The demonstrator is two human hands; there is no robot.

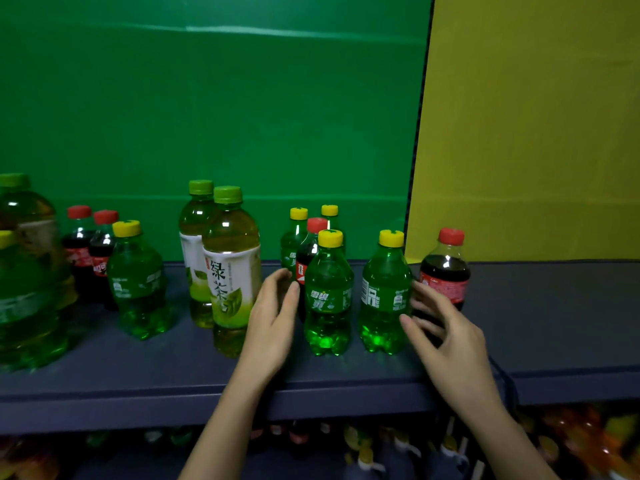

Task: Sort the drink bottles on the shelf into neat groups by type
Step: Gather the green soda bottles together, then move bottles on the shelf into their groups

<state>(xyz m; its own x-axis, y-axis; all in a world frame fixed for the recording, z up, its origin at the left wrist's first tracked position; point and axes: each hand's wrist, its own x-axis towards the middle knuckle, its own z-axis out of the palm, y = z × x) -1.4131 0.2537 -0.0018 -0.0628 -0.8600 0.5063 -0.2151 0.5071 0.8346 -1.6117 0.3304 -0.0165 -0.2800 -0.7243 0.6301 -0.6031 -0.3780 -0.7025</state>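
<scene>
Loose, grasping nothing: left hand (pixel 273 317), right hand (pixel 448 336), flanking two small green plastic yellow-capped soda bottles (pixel 327 296). Probably full, firm, slick; take at label waist, between palms.

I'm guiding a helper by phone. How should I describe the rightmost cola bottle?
Find where the green backdrop meets the yellow panel. Below that seam, on the dark shelf, the cola bottle stands rightmost, behind the right hand. Unlike the green, yellow-capped bottle beside it, it is dark with a red cap.
</scene>
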